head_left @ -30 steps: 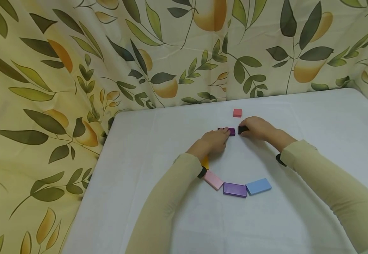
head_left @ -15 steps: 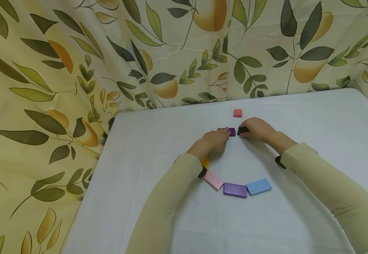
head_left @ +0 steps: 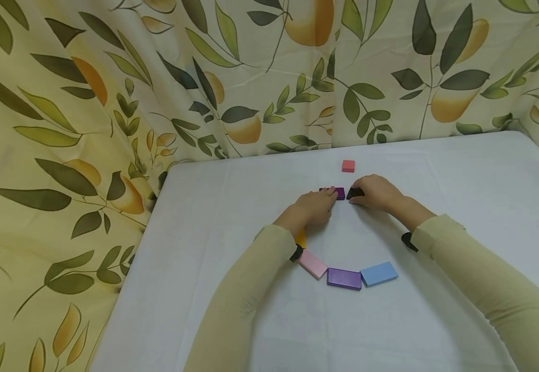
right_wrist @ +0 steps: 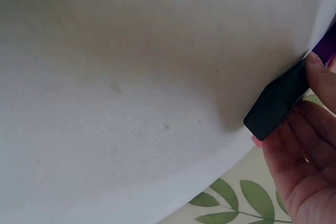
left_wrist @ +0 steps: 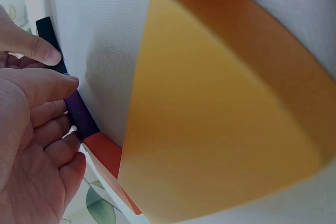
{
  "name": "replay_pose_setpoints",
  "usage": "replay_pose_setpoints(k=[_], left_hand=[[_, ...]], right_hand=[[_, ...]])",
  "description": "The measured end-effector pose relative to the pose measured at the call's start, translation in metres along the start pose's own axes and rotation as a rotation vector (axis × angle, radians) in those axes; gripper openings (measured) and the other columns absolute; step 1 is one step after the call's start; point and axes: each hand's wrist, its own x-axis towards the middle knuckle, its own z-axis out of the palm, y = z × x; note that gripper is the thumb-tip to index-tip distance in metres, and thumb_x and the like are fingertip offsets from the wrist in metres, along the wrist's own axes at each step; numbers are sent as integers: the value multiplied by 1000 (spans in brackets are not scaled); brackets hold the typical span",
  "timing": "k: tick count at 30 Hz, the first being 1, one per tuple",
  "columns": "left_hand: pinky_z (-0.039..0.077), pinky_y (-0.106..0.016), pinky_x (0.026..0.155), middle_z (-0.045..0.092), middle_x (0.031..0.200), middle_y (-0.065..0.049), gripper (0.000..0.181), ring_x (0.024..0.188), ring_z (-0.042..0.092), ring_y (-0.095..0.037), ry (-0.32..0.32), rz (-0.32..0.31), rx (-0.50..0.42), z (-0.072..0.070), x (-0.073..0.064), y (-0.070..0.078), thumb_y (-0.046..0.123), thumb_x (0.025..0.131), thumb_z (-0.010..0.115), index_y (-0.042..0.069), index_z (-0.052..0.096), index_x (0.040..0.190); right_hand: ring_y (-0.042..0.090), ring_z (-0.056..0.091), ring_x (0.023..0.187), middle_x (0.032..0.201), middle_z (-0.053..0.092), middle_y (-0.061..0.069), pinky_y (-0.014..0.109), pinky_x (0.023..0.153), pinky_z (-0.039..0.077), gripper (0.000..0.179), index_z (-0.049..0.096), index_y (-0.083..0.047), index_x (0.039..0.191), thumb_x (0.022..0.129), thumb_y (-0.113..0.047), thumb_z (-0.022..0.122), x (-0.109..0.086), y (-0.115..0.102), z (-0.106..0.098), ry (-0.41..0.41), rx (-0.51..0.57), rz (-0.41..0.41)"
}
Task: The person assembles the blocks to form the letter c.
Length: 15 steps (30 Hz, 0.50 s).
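Note:
My left hand (head_left: 315, 207) holds a dark purple block (head_left: 340, 194) at the far side of the ring of blocks, thumb in front and fingers behind it. Just to its right, my right hand (head_left: 377, 192) pinches a black block (head_left: 355, 192) between thumb and fingers. In the right wrist view the black block (right_wrist: 275, 103) stands on edge, its inner end close by the purple block (right_wrist: 326, 48). An orange-red block (left_wrist: 107, 153) meets the purple one's other end in the left wrist view; the left hand hides it from the head view.
A yellow block (head_left: 300, 238) shows partly under the left wrist. A pink block (head_left: 313, 264), a violet block (head_left: 344, 279) and a light blue block (head_left: 379, 274) continue the curve nearer me. A small coral block (head_left: 348, 166) lies behind the hands, near the white table's (head_left: 460, 170) back edge.
My right hand has shifted slightly left and toward me, turning the black block to a slant and bringing it nearer the purple block. The left hand has stayed in place.

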Motion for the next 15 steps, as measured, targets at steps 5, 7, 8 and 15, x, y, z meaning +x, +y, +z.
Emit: replay_pose_setpoints(k=[5,7,8,15], left_hand=[[15,-29,108,10,153,6,53,137,11,-8,4,-3,4,0,0,0,29,99,36,19,18,148],[16,-30,108,11,153,6,53,137,12,-8,7,-4,5,0,0,0,29,99,37,19,19,148],[16,-30,108,11,153,6,53,137,12,-8,6,-3,5,0,0,0,29,99,37,19,19,148],[16,-30,108,11,153,6,54,137,12,-8,5,0,1,1,2,0,30,99,37,19,18,148]], right_hand=[[33,59,85,92,65,22,49,83,44,30,64,13,99,80,-10,71,0,-1,1,-4,15,11],[32,59,85,91,65,21,49,83,44,29,64,12,99,80,-10,71,0,-1,2,-2,21,11],[32,59,84,90,66,21,49,82,44,29,64,12,98,80,-10,71,0,0,2,0,21,11],[29,59,79,84,66,17,47,78,46,25,66,10,95,80,-9,71,0,2,5,7,31,3]])
